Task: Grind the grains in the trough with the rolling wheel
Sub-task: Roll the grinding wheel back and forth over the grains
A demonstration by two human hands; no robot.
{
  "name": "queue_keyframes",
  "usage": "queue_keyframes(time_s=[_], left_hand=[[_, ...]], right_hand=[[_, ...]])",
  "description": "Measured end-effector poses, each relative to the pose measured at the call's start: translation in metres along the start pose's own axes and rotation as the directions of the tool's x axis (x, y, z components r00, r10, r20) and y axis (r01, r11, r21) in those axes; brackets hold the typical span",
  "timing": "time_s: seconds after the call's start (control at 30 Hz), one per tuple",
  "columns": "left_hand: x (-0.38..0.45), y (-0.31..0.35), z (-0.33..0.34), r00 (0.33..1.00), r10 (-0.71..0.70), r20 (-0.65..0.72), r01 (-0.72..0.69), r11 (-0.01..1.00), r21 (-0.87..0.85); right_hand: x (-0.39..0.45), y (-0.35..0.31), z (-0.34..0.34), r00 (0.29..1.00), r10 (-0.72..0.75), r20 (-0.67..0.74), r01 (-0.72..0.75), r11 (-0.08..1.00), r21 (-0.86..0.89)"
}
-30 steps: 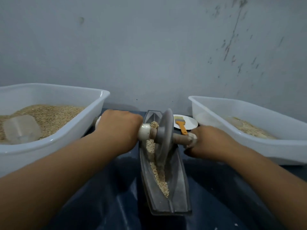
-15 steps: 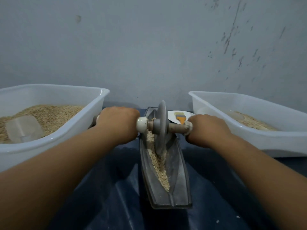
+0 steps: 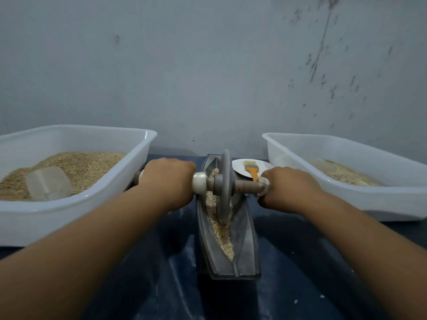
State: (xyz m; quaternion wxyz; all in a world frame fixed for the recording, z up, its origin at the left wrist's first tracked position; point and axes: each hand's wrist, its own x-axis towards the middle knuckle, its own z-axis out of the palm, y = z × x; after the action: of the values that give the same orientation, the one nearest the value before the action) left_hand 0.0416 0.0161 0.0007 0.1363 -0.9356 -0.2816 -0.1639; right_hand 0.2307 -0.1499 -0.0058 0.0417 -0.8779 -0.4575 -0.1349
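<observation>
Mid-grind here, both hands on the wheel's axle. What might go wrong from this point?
The grains are heaped beside the rolling wheel in a narrow trough; a hard stroke may push some over its rim. The right hand grips the axle close to the white plate holding the brush and might knock it.

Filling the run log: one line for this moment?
left hand grips axle | right hand grips axle | wheel in trough on grains

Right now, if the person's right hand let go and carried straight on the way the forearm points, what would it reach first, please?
Probably the white plate with the orange-handled brush, just beyond the right hand. Past it stands the wall. Depth is hard to judge from this view.
</observation>
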Motion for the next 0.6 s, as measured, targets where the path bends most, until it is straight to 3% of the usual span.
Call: queue_keyframes(time_s=[0.17,0.33,0.47,0.6], left_hand=[[-0.044,-0.001,-0.03,0.996,0.092,-0.008,-0.092,0.996,0.016],[-0.046,-0.011,-0.036,0.97,0.231,-0.082,-0.225,0.972,0.072],[-0.009,-0.009,-0.009,0.991,0.066,0.118,-0.057,0.995,-0.079],[0.036,-0.013,0.014,1.0,0.0,0.025,0.001,1.0,-0.031]], right_hand=[[-0.056,-0.004,-0.034,0.993,-0.059,0.103,0.055,0.998,0.037],[-0.072,-0.004,-0.044,0.997,-0.023,0.078,0.029,0.997,-0.071],[-0.032,-0.004,-0.017,0.999,0.014,0.04,-0.015,1.0,0.013],[0.027,0.0,0.01,0.993,0.06,-0.098,-0.062,0.998,-0.014]])
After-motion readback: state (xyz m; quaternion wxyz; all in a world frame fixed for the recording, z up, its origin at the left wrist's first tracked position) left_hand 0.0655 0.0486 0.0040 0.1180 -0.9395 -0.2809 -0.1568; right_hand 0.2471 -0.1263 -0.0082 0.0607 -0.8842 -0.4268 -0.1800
